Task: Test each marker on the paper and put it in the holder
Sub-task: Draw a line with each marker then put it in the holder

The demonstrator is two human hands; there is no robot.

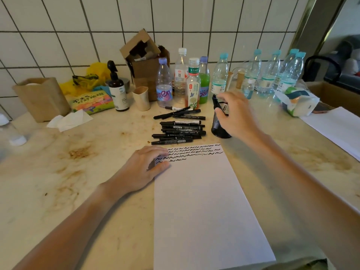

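Observation:
A white sheet of paper (204, 201) lies in front of me with several rows of black squiggles along its top. My left hand (144, 168) rests on its upper left corner, fingers pressing it flat. A black mesh holder (219, 131) stands just past the paper's top right corner. Above the holder's mouth, my right hand (235, 115) pinches a black marker (224, 108) that is partly inside it. Another marker tip (214, 99) sticks up from the holder. A pile of black markers (179, 131) lies left of the holder, with a few more markers (181, 114) behind it.
Several plastic bottles (194, 82) line the tiled wall behind the markers. There is also a cardboard box (145, 61), a paper cup (142, 98), a pump bottle (117, 90), a brown bag (41, 98) and tissue (68, 119). More white paper (335, 127) lies at the right.

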